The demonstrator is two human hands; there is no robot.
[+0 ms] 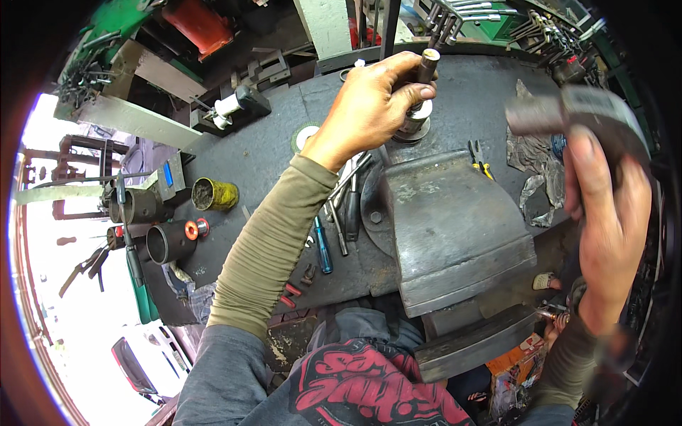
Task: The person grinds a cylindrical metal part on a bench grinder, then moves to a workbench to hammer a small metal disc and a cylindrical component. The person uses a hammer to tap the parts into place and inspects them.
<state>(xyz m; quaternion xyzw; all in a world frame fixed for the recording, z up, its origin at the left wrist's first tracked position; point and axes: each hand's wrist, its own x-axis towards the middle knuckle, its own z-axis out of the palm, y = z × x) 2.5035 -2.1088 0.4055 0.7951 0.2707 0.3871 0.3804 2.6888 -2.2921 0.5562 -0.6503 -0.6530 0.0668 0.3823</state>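
Note:
My left hand (376,106) is closed around an upright metal rod (428,65), gripping it just below its top. The rod's lower end goes down to a round, stepped metal part (414,129) on the bench; my hand partly hides where they meet. My right hand (609,213) is raised at the right, wrapped around a hammer (540,116). The hammer's head is blurred by motion and stands apart from the rod, to its right. Its handle is mostly hidden by my fingers.
A large bench vise (462,220) fills the near middle. Around it lie pliers (483,165), a blue screwdriver (323,245) and crumpled sheeting (543,188). A yellow can (217,194) and a steel pipe piece (170,243) stand left. Someone's hand (554,328) shows low right.

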